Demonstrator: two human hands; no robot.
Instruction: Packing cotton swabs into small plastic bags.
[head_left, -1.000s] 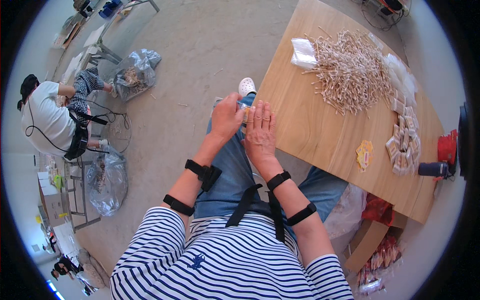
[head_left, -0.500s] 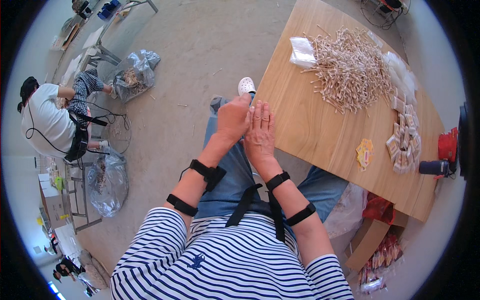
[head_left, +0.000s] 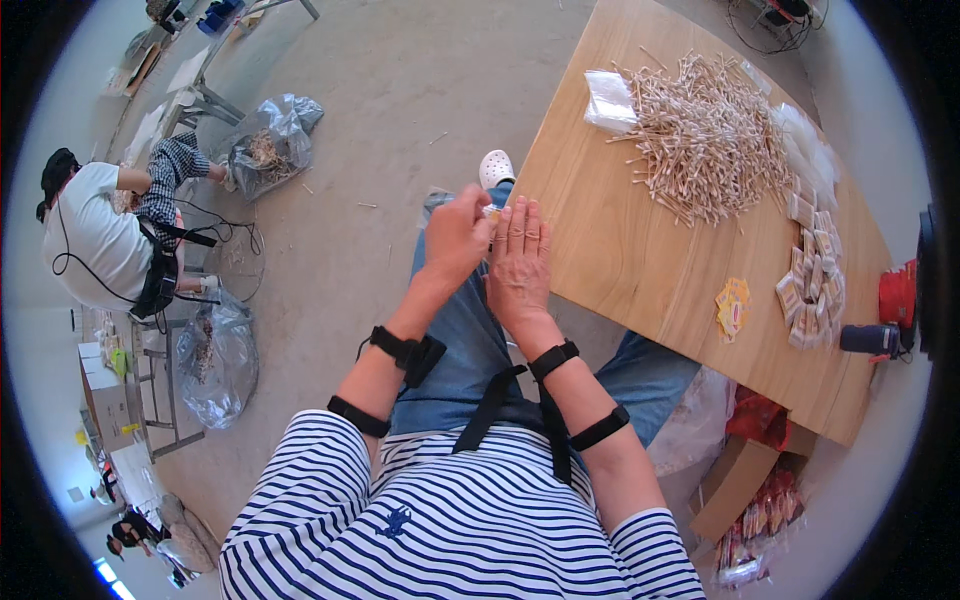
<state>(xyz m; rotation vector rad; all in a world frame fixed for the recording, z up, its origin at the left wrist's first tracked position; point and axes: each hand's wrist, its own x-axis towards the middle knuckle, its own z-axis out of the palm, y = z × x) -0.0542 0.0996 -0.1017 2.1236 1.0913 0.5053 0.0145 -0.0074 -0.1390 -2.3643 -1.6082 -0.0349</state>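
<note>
My left hand is closed, its fingertips pinching a small white-and-yellow piece at the table's near left corner. Most of that piece is hidden by my fingers. Right beside it, my right hand lies flat, back up and fingers stretched out, over the edge of the wooden table. Whatever is under its palm cannot be seen. Farther off on the table is a large heap of cotton swabs, with a stack of clear plastic bags at its left side.
Yellow printed cards and filled swab packets lie on the table's right part, near a dark blue cylinder. Below stands a cardboard box. A co-worker sits at the left beside clear bags of swabs.
My left hand has shifted slightly left, away from the right fingers, and its wrist has turned. The white-and-yellow piece now shows between the hands. My right hand stays nearly in place.
</note>
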